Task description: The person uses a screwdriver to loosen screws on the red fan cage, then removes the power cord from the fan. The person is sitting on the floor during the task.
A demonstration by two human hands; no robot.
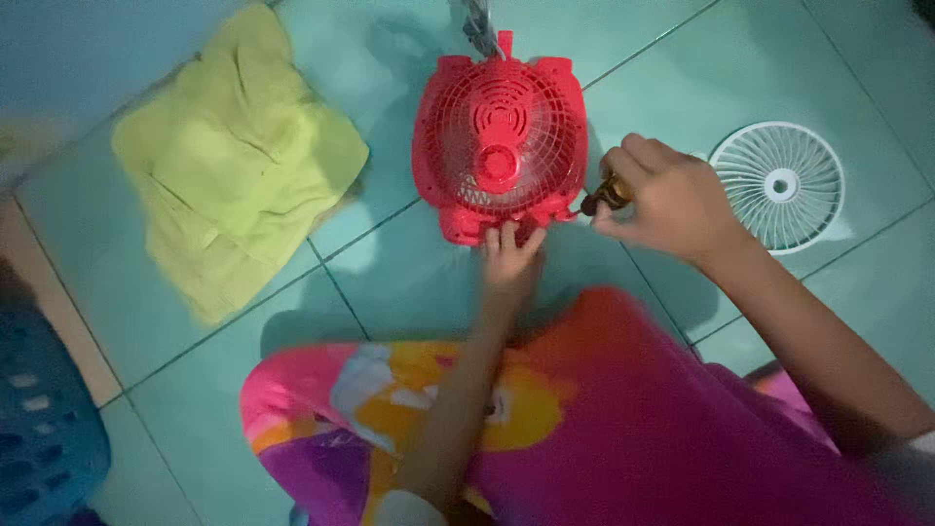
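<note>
I see my left hand [508, 255] resting at the near edge of the red fan housing [500, 146], its fingers [506, 237] pressed together against the lower rim and holding the housing flat on the tiled floor [409, 263]. My right hand [667, 200] sits just right of the housing, fingers curled shut around the amber handle of a small screwdriver [606, 195], whose dark tip touches the housing's lower right corner. Well to the right of that hand lies a white fan grille [779, 185], apart from the body, so I judge the front cover is already off and a corner fastening is in hand; I cannot tell how many fastenings remain. Far left of my fingers lies a crumpled yellow-green cloth [234, 156], and a blue basket [39, 429] stands at the near left edge.
</note>
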